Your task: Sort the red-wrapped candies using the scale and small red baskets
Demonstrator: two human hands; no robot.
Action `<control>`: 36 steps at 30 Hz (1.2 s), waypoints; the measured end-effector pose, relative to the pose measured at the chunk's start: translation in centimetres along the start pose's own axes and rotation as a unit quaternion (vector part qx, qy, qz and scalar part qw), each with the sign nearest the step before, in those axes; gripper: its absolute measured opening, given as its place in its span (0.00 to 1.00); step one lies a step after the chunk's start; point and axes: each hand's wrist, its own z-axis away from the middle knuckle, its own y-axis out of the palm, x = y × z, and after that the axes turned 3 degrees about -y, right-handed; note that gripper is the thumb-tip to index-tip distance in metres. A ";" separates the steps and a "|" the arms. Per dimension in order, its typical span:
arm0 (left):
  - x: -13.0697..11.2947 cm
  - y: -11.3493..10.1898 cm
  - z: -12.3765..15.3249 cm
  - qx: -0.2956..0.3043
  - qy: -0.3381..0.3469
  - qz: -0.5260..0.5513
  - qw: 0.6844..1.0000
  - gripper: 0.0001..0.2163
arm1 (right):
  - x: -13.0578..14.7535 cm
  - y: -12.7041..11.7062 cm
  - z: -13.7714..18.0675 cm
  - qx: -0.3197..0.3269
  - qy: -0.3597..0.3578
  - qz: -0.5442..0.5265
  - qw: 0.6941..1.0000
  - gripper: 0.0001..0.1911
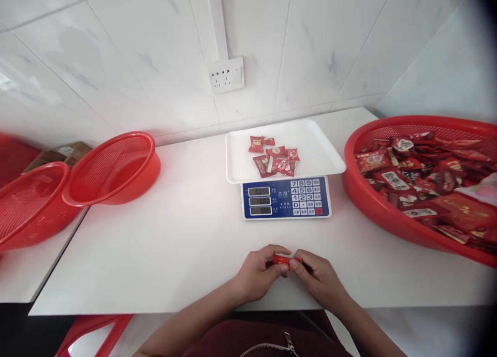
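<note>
Between my two hands is a small red wrapped candy (282, 261), held near the front edge of the white table. My left hand (259, 274) pinches its left end, and my right hand (320, 279) grips the right end with thumb and fingers. Just beyond them stands a digital scale (286, 199) with a blue keypad panel and lit readouts; the top one seems to read 0.055. Its white tray (318, 152) bears several red candy packets (276, 151).
At the right, a large red basket (365, 207) is heaped with red-wrapped sweets (411, 176). Two red baskets, one at the left (135, 189) and another farther left (46, 217), sit by a gap between tables. A power socket (227, 75) is on the tiled wall.
</note>
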 end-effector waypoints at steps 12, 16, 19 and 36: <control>-6.0 -10.7 -2.5 -0.295 0.173 -0.416 0.843 0.20 | 0.8 -1.1 -2.2 0.102 0.095 -0.133 0.981 0.25; -8.5 -20.6 -3.0 -0.511 0.057 -0.520 0.682 0.26 | 0.3 -0.6 -2.9 0.138 0.089 -0.075 0.983 0.25; -8.9 -25.7 -2.4 -0.534 -0.119 -0.542 0.637 0.28 | -0.1 0.0 -3.1 0.142 0.072 -0.028 0.987 0.24; -9.0 -19.9 -3.2 -0.453 0.017 -0.503 0.736 0.21 | 0.7 -0.2 -3.3 0.138 0.089 -0.016 0.986 0.23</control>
